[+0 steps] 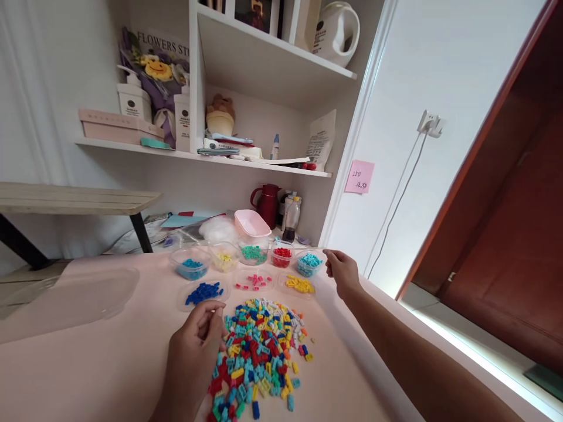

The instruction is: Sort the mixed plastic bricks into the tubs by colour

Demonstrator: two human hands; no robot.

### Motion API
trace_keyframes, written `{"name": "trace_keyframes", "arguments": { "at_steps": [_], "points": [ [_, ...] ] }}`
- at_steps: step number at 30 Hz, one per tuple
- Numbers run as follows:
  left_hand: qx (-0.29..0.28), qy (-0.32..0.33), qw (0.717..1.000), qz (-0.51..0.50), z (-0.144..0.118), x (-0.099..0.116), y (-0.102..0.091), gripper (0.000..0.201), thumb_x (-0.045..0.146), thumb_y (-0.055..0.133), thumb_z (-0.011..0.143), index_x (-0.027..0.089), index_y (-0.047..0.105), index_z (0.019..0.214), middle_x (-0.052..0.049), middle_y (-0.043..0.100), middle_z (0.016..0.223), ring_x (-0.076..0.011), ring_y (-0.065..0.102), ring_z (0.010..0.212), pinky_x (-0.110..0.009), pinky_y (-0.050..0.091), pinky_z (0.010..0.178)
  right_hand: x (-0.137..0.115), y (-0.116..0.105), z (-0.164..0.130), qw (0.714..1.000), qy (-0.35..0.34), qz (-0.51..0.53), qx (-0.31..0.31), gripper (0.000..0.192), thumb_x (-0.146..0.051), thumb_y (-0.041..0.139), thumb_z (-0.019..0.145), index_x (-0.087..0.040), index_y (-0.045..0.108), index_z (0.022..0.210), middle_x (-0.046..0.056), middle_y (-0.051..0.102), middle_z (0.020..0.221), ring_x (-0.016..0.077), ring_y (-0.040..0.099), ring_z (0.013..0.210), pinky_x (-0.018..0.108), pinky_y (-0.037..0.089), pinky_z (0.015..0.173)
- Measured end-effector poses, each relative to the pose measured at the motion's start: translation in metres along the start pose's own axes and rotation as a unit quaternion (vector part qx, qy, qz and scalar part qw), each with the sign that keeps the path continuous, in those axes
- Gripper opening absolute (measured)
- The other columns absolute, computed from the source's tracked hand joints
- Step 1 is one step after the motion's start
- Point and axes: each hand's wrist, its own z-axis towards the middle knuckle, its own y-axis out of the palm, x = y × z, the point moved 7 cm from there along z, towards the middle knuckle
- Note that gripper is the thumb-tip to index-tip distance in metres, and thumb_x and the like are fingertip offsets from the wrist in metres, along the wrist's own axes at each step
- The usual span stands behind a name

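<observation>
Left of the toy-brick pile [259, 351]: left hand [196, 343] — fingertips together, hold unclear.
Beside the turquoise-brick tub [308, 273]: right hand [343, 272] — fingers curled, cannot tell if gripping.

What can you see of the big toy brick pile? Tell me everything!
The toy brick pile is a loose heap of small, plastic-looking pieces: red, blue, turquoise, green, yellow, white, orange. They lie at different angles on the pale pink tabletop. The left hand is at its left edge; touching is unclear.
</observation>
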Motion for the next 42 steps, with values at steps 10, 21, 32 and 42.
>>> {"name": "trace_keyframes", "arguments": {
  "at_steps": [10, 21, 32, 42],
  "points": [
    [0.003, -0.002, 1.0, 0.003, -0.001, 0.005, -0.001, 0.02, 0.038, 0.056, 0.079, 0.021, 0.06, 0.089, 0.006, 0.057, 0.055, -0.0117, 0.056, 0.045, -0.019, 0.044, 0.044, -0.009, 0.009, -0.028, 0.998, 0.01, 0.025, -0.064, 0.042, -0.051, 0.057, 0.074, -0.019, 0.062, 0.1, -0.003, 0.048, 0.062, 0.0097, 0.043, 0.046, 0.024, 0.034, 0.043],
    [-0.005, -0.003, 1.0, 0.019, -0.004, 0.01, 0.004, 0.015, 0.031, 0.055, 0.083, 0.02, 0.06, 0.093, 0.006, 0.055, 0.057, -0.0083, 0.05, 0.042, -0.017, 0.042, 0.041, -0.022, 0.046, -0.113, 0.886, -0.05, -0.227, -0.4, 0.029, -0.043, 0.058, 0.082, -0.018, 0.071, 0.085, -0.002, 0.052, 0.06, 0.0097, 0.042, 0.051, 0.021, 0.033, 0.045],
    [-0.027, -0.012, 0.999, 0.042, -0.004, 0.008, 0.008, 0.017, 0.033, 0.056, 0.083, 0.019, 0.061, 0.092, 0.006, 0.055, 0.055, -0.0081, 0.05, 0.041, -0.017, 0.043, 0.042, -0.047, 0.068, -0.177, 0.753, -0.236, -0.185, -0.585, 0.021, -0.025, 0.063, 0.084, -0.024, 0.071, 0.104, 0.005, 0.06, 0.091, 0.0134, 0.058, 0.077, 0.022, 0.045, 0.063],
    [-0.046, -0.01, 0.998, 0.049, -0.004, 0.008, 0.011, 0.014, 0.032, 0.055, 0.084, 0.02, 0.06, 0.09, 0.007, 0.055, 0.055, -0.0069, 0.05, 0.041, -0.016, 0.042, 0.043, -0.034, 0.078, -0.181, 0.725, -0.309, -0.284, -0.546, 0.018, -0.027, 0.069, 0.079, -0.022, 0.069, 0.097, 0.003, 0.064, 0.089, 0.0133, 0.056, 0.073, 0.023, 0.04, 0.063]
  ]
}}
